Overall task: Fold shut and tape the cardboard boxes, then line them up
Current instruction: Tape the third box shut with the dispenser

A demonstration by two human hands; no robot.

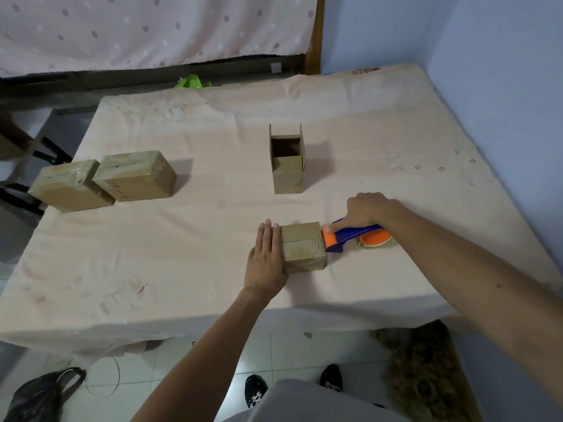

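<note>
My left hand (265, 260) lies flat, fingers straight, against the near box (303, 254) on its left side. My right hand (364, 213) grips the tape dispenser (338, 237) at its right edge. The seam (300, 240) runs left to right between them, on the tabletop (182, 254) straight ahead.

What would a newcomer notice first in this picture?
The blue and orange tape dispenser, gripped by the right hand at the right end of the near box, while the left hand lies flat against its left side. Behind stands an open box; two taped boxes sit together far left.
</note>
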